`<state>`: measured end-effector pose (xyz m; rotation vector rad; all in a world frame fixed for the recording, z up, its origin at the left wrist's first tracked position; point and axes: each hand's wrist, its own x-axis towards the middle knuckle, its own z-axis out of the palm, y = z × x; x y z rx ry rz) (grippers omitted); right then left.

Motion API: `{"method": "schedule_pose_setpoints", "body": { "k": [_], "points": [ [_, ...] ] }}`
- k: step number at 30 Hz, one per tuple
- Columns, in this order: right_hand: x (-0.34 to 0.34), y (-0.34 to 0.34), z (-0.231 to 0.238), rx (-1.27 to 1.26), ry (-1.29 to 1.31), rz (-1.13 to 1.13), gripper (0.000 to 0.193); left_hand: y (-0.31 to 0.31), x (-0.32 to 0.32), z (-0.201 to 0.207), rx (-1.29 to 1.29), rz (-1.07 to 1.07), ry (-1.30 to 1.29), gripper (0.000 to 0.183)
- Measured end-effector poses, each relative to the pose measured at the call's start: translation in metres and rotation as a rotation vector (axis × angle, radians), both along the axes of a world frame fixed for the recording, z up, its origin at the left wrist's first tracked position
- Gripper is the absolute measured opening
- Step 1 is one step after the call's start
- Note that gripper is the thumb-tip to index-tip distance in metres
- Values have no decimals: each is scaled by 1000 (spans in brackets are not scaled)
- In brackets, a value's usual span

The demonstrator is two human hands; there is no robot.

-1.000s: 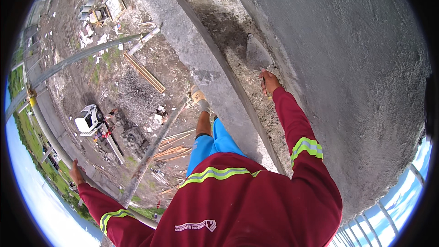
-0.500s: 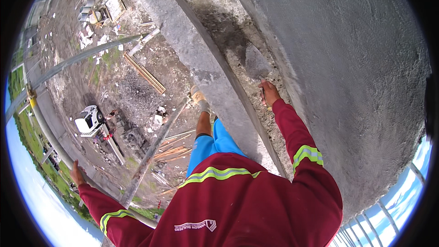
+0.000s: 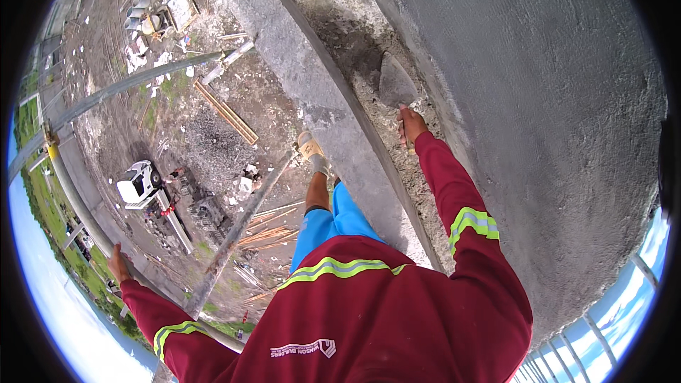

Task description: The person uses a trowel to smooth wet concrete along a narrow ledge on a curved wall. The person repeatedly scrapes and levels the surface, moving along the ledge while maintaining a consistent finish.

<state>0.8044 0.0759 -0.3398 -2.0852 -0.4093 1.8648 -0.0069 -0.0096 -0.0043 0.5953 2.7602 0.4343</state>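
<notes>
My right hand (image 3: 412, 128) is closed round the handle of a pointing trowel (image 3: 396, 86). The trowel's grey, pointed blade lies over rough, crumbly mortar (image 3: 352, 46) in a narrow trough between a concrete ledge and the wall. Whether the blade presses into the mortar I cannot tell. Out to the left, my left hand (image 3: 118, 262) is on a metal scaffold pipe (image 3: 89, 223), its fingers partly hidden behind the pipe.
A smooth grey plastered wall (image 3: 546, 113) rises on the right. The concrete ledge (image 3: 298, 71) curves along the trough. Diagonal scaffold tubes (image 3: 245, 241) cross at left. Far below lie muddy ground, timber planks (image 3: 225, 112), a white truck (image 3: 139, 186) and rubble.
My right hand and the trowel have shifted slightly away from me along the trough, and the blade has turned a little. My left hand stays at the pipe.
</notes>
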Motion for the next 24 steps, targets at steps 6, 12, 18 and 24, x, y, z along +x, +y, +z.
{"method": "schedule_pose_setpoints", "body": {
  "k": [6, 12, 18, 24],
  "points": [
    [6, 8, -32, 218, -385, 135, 53, 6, 11, 1, -43, -5, 6, 40],
    [15, -13, 7, -121, -63, 64, 49, 5, 14, 1, 16, -38, 15, 38],
    [2, 35, -43, 103, -506, 278, 49, 6, 9, -1, -73, 38, 23, 37],
    [8, -32, -23, 374, -757, 661, 43, 1, 1, -3, -18, 3, 7, 38]
  ]
}}
